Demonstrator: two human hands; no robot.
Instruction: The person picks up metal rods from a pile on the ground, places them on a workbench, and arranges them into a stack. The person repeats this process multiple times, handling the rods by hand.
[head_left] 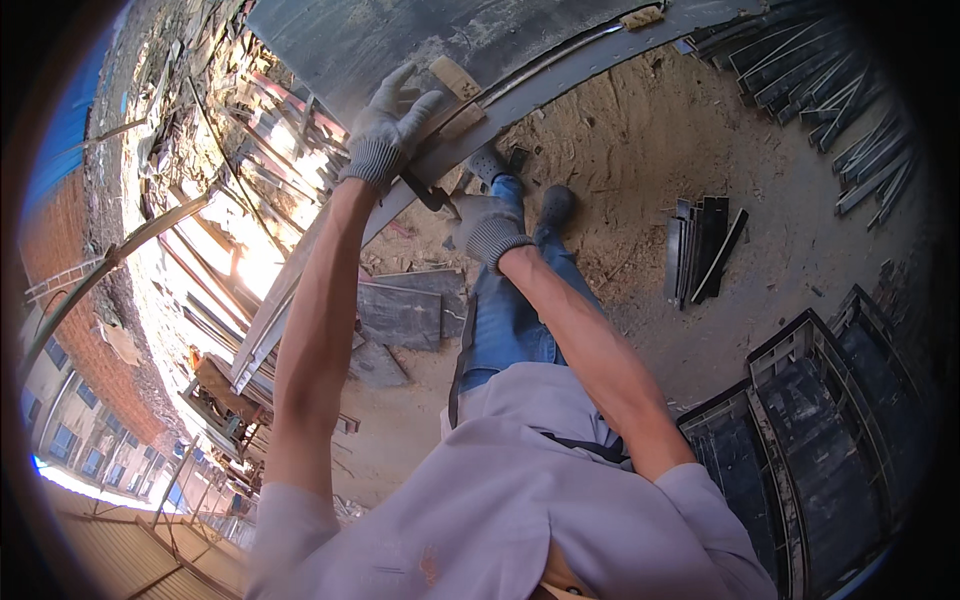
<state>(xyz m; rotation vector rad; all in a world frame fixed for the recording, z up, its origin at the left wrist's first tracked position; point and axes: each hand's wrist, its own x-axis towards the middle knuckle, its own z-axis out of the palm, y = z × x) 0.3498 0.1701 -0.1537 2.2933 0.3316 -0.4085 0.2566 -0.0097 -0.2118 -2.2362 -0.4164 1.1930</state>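
My left hand (pixel 388 125), in a pale knit glove, is over the near edge of a large dark panel (pixel 345 45). Its fingers are apart, with the thumb toward small wooden blocks (pixel 455 78) on the panel's rim. A long grey metal beam (pixel 540 92) runs along that edge. Just below it my right hand (pixel 487 225), gloved too, is closed around a dark, hammer-like tool (pixel 425 191). The tool's dark end is near my left wrist, against the beam; the grip is mostly hidden by my fingers.
Dark boards (pixel 400 310) lie on the dirt floor below the beam. A small stack of dark strips (pixel 700 250) is to the right, with more strips (pixel 810 70) beyond. Black framed panels (pixel 810 430) stand at lower right. Scrap wood (pixel 240 130) covers the left side.
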